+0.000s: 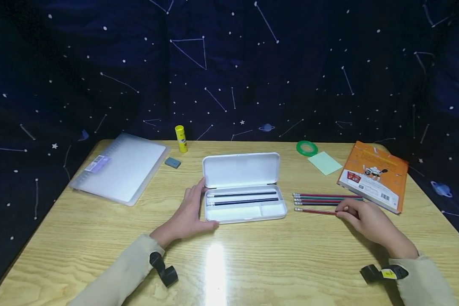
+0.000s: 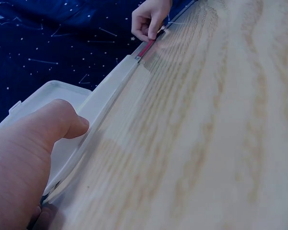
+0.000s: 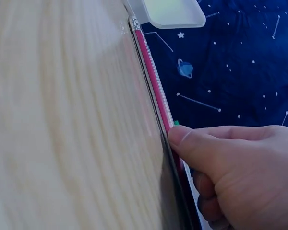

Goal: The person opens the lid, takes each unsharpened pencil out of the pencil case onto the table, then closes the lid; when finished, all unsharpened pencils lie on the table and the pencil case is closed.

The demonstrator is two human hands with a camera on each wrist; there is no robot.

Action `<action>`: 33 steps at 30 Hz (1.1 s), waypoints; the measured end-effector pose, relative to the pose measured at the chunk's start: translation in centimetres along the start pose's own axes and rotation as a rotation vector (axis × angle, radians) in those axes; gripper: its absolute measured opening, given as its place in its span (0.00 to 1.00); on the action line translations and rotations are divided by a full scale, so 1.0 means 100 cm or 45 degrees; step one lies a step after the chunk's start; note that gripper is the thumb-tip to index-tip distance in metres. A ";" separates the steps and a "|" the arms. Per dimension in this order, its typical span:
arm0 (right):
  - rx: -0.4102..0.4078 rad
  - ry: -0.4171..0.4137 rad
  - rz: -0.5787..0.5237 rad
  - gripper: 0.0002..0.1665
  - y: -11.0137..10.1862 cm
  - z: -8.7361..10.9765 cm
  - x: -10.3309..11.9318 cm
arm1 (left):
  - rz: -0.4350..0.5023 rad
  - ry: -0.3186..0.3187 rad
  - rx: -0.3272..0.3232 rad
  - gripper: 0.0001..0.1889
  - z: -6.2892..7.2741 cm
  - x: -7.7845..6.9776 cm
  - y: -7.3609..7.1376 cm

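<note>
A white pencil case [image 1: 235, 214] lies with its lid up in the middle of the table, two dark pencils [image 1: 245, 202] in its long compartment. My left hand [image 1: 187, 216] holds the case at its left end, thumb along the front edge and fingers at the side and back. To the right of the case, my right hand [image 1: 367, 221] pinches a red pencil [image 1: 315, 211] between thumb and fingers; in the right wrist view the red pencil [image 3: 153, 81] points away from the hand. Just behind it lies a row of several red and green pencils [image 1: 325, 196].
A clear folder [image 1: 126, 170] lies at the left, near a grey eraser [image 1: 173, 162] and an upright yellow glue stick [image 1: 181, 139]. At the back right are a green tape roll [image 1: 307, 148], pale green paper [image 1: 325, 163] and an orange book [image 1: 375, 174]. A dark starry cloth [image 1: 229, 76] hangs behind.
</note>
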State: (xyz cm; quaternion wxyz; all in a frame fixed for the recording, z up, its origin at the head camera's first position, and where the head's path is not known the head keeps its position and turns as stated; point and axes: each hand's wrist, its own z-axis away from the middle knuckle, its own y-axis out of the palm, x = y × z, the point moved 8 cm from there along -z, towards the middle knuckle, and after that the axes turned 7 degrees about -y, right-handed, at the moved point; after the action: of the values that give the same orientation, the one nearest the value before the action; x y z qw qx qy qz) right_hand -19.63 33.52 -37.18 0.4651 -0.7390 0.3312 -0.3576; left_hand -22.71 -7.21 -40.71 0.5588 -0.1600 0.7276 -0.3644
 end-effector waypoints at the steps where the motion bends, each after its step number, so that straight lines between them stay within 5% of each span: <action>1: -0.021 0.006 0.005 0.10 0.000 0.000 -0.002 | 0.001 0.000 -0.002 0.64 0.000 0.000 0.000; 11: -0.140 0.027 -0.075 0.16 0.001 -0.019 -0.003 | -0.003 -0.008 -0.012 0.64 0.000 -0.002 -0.005; 25: 0.054 -0.001 -0.287 0.09 0.048 -0.091 0.055 | 0.001 0.008 -0.028 0.64 0.001 0.001 0.000; 33: 0.075 -0.120 -0.215 0.08 0.066 -0.118 0.091 | 0.010 0.003 -0.007 0.64 0.000 0.000 -0.001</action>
State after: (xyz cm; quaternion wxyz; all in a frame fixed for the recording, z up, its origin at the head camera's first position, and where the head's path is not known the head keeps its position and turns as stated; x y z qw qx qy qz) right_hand -25.73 18.45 -37.57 0.4700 -0.7663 0.2346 -0.3700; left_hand -22.75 -7.27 -40.63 0.5589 -0.1583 0.7298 -0.3605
